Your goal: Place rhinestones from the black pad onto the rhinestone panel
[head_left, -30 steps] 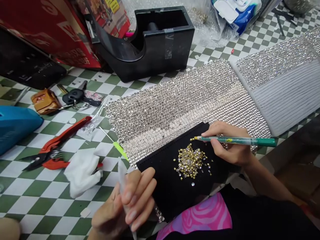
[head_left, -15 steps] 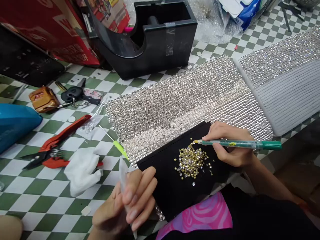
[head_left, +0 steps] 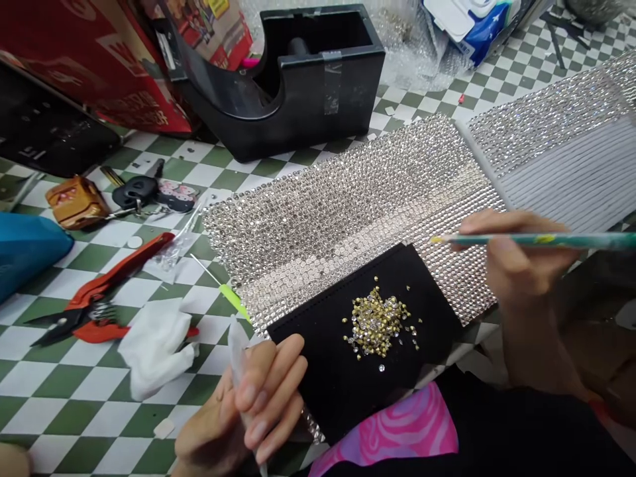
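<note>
Right hand (head_left: 529, 255), fingers pinching green pen (head_left: 536, 240): we're holding its yellow tip over rhinestone mesh (head_left: 348, 205), apparently not touching.

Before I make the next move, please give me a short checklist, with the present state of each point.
1. Right hand has a grip on the green pen: ok.
2. Left hand holds the whitish pointed tool: ok.
3. Pen's yellow tip is away from the pile of small stones: ok, it is over the glittering sheet.
4. A stone is stuck on that tip: cannot tell, too small.
5. All stones on the black mat are gathered: not ok, several lie apart.
6. Red-handled cutters are closed: not ok, blades apart.
</note>
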`<state>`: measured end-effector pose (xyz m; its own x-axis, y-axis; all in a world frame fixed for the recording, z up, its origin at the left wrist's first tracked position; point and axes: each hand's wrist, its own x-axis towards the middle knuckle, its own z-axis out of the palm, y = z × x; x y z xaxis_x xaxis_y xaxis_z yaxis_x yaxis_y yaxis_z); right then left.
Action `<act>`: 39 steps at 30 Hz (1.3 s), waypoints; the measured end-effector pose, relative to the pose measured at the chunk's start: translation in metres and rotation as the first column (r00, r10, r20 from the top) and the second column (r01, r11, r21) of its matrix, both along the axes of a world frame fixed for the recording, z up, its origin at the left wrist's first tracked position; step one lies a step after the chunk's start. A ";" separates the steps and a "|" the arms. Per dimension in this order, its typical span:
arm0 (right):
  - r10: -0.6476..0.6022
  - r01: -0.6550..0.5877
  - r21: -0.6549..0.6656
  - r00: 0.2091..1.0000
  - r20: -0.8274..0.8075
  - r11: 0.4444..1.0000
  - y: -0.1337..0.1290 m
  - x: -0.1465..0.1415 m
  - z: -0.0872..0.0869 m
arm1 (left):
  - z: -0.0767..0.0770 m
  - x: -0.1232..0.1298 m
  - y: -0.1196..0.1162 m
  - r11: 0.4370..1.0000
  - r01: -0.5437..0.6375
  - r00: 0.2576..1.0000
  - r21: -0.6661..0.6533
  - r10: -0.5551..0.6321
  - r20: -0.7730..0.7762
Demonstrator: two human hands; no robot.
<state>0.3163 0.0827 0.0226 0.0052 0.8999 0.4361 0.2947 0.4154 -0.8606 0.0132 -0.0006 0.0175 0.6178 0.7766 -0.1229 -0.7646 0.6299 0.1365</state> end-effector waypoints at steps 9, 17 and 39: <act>-0.225 0.228 0.107 0.974 -0.038 0.968 0.090 0.090 -0.018 | -0.002 -0.001 -0.005 0.999 -0.024 0.998 -0.026 0.022 -0.062; -0.286 0.285 0.046 0.958 0.026 0.958 0.096 0.091 -0.034 | 0.001 0.002 0.001 0.999 -0.021 0.999 -0.039 0.019 -0.031; -0.139 0.113 0.153 0.976 0.169 0.982 0.027 0.042 0.002 | 0.003 0.005 0.003 1.000 -0.006 0.999 -0.013 0.007 0.039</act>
